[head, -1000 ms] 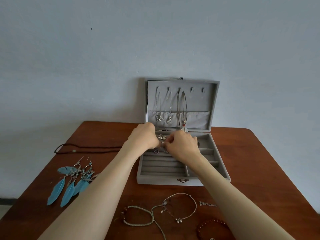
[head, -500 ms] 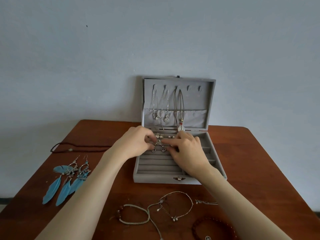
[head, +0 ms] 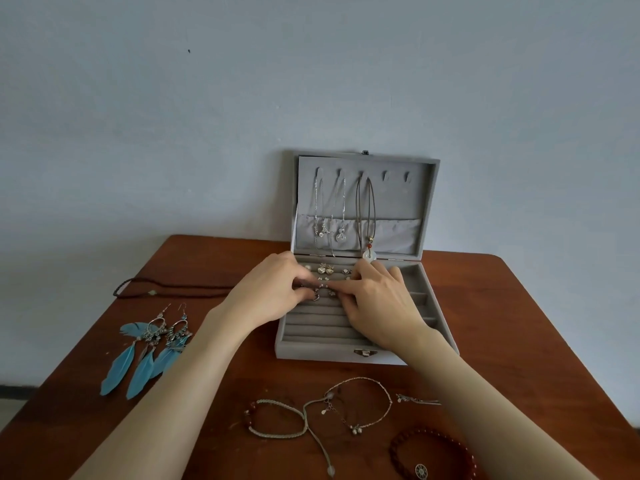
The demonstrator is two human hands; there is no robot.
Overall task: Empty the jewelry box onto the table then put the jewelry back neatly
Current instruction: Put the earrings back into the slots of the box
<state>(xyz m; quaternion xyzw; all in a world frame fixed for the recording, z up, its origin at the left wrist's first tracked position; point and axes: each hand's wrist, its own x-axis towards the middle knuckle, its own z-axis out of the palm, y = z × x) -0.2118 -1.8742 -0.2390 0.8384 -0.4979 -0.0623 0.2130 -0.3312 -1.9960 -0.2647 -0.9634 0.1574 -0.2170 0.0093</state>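
Since a moment ago both hands have slid slightly nearer along the ring rolls, and the fingertips now meet over the third row rather than the back one. Largest in view is the wooden table (head: 519, 306), reddish brown, set against a pale wall (head: 173, 116). At its far middle stands the grey jewelry box (head: 325, 351), its lid (head: 426, 202) upright and open; three necklaces hang from the lid's hooks, two silver chains (head: 320, 209) and a cord necklace with a pale ring pendant (head: 370, 256). The left hand (head: 266, 296) and the right hand (head: 381, 303) both lie over the padded ring rolls in the box's left part, fingers curled inward and nearly touching each other, working at a small silver piece (head: 317, 296) on the rolls; which fingers actually pinch it cannot be told. Small earrings and studs (head: 323, 270) sit along the back rows. On the table's left lies a pair of blue feather earrings (head: 145, 358), and beyond them a dark cord necklace (head: 166, 289). Near the front edge are a pale braided bracelet (head: 277, 419), a thin beaded bracelet (head: 363, 403), a dark red bead bracelet (head: 433, 455) and a small silver pin (head: 417, 400).
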